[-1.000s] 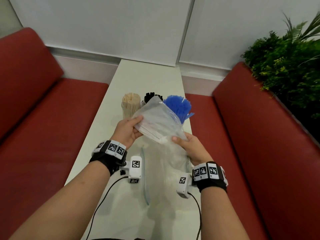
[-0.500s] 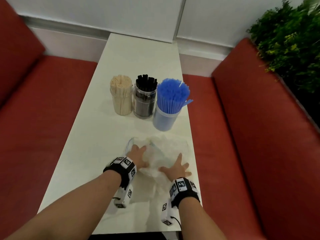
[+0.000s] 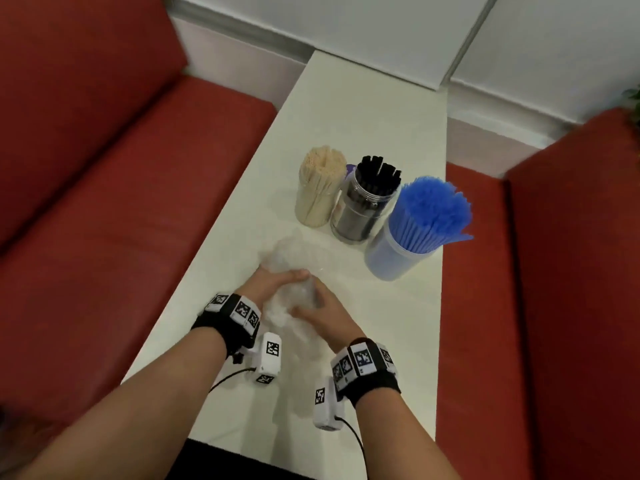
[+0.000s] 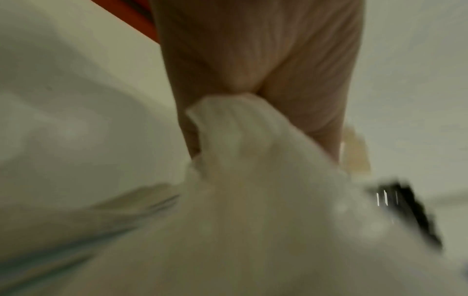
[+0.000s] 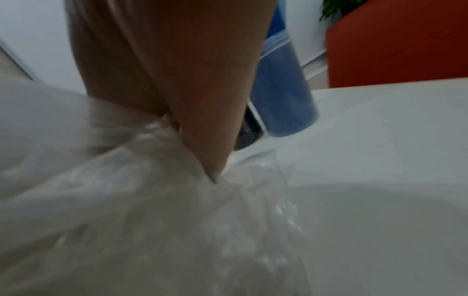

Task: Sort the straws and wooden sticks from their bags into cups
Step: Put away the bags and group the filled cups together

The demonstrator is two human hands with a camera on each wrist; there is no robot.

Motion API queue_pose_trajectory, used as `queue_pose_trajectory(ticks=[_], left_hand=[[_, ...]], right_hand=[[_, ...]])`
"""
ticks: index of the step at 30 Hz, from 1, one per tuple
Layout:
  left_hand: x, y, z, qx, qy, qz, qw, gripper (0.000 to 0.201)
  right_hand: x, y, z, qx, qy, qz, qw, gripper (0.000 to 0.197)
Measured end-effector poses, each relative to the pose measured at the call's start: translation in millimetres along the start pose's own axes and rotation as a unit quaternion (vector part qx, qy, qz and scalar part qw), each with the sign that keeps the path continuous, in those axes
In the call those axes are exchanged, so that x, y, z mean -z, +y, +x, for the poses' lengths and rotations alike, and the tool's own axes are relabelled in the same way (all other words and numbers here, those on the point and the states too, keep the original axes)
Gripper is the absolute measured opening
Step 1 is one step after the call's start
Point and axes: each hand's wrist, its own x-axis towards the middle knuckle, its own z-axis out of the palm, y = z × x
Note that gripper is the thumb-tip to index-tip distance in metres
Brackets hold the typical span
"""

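Since the earlier head frames the clear plastic bags (image 3: 294, 271) have gone from being held up in front of the cups, to lying spread flat under splayed palms, to being gathered into a crumpled wad at lower centre of the head view. The left hand (image 3: 273, 284) and right hand (image 3: 320, 311) have closed in toward each other, and both now have fingers curled around the plastic, squeezing it between them. The left wrist view shows a twist of film clamped in the fist, though it is blurred; the right wrist view shows the film bunched against the palm.

All 3 containers stand together in the upper centre-right of the head view, just beyond the wad: the wooden sticks (image 3: 320, 187) on the left, the black straws (image 3: 372, 199) in a clear jar in the middle, the blue straws (image 3: 427, 211) in a cup at right. No loose straws or sticks show on the white table (image 3: 346, 116).

The sorting looks finished; the bags seem empty, and balling them up reads as tidying away.
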Motion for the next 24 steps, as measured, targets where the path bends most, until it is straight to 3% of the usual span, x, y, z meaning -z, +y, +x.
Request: queue_pose_trajectory(ticks=[3,5,7,10,12,14,16,18,20,22,24], left_hand=[[50.4,32.0,-20.6,-0.091,0.088,-0.088,0.988,0.041],[83.0,57.5,-40.1,-0.153,0.126,-0.204,0.959,0.046],[114.7,78.1,-58.9,-0.179,0.144,-0.294,0.928,0.050],[160.1,100.1,-81.4,-0.155,0.086,-0.353,0.919,0.060],[191.7,105.7,-96.4,-0.131,0.035,-0.393,0.909,0.061],[228.2,103.2,-105.2,-0.123,-0.024,-0.409,0.904,0.049],[263.3,95.1,-108.5,-0.107,-0.079,-0.413,0.901,0.050],[288.7,83.4,-108.7,-0.097,-0.119,-0.427,0.891,0.052],[313.3,64.1,-102.5,-0.055,-0.075,-0.436,0.895,0.052],[340.4,28.8,-94.3,-0.009,-0.002,-0.420,0.908,0.038],[361.3,-16.2,-89.7,0.052,0.097,-0.342,0.933,0.026]], right_hand=[[-37.8,-34.3,29.6,0.028,-0.013,-0.023,0.999,0.071],[-70.0,-59.1,54.3,0.046,0.046,-0.114,0.991,0.096],[-105.7,-86.2,72.7,0.032,0.060,-0.144,0.987,0.124],[-152.5,-121.0,97.7,0.030,-0.061,0.025,0.997,0.137],[-182.3,-142.9,117.9,0.046,-0.178,0.098,0.978,0.134],[-215.8,-167.1,133.8,0.061,-0.298,0.079,0.949,0.129],[-246.9,-182.3,148.6,0.059,-0.405,0.043,0.911,0.120],[-271.4,-184.4,165.8,0.048,-0.459,0.002,0.887,0.105],[-290.9,-174.7,185.1,0.017,-0.471,-0.048,0.881,0.094],[-309.4,-152.7,208.8,-0.031,-0.485,-0.121,0.865,0.088],[-333.6,-122.9,233.6,-0.064,-0.527,-0.230,0.815,0.085]])
